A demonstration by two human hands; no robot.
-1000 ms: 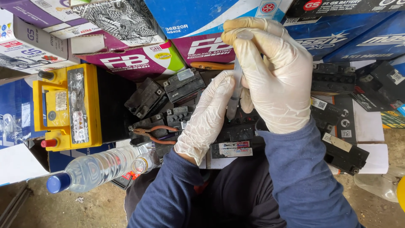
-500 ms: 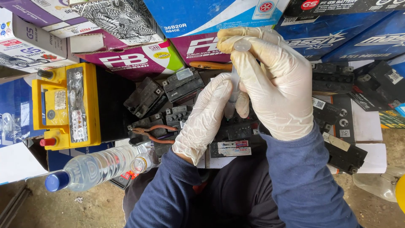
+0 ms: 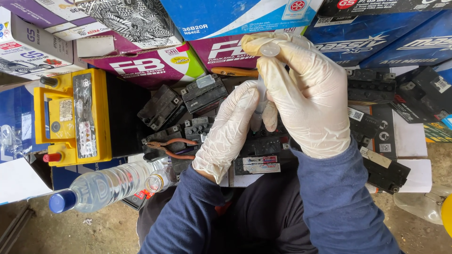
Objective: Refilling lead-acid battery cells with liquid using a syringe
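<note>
Boxes of printed cardboard, purple, blue and white, stack along the far side, walling in a heap of batteries. Largest of these is the yellow-topped car battery at the left, its terminals capped, standing untouched well apart from both hands. Next comes the pile of small black batteries, several lying tilted on one another, with a loop of brown wire across them. One small black battery sits just in front of the person's lap, directly beneath the hands; it looks to be the one in work, and the others seem not yet handled. A clear plastic bottle with a blue cap lies on its side near the left knee, closed and partly full.

The right hand, gloved, is curled around a slim clear syringe, thumb pressed on the round plunger top. The left hand, also gloved, pinches the lower barrel, steadying it upright over the battery. The tip is hidden behind the fingers, so whether liquid is passing cannot be told.
</note>
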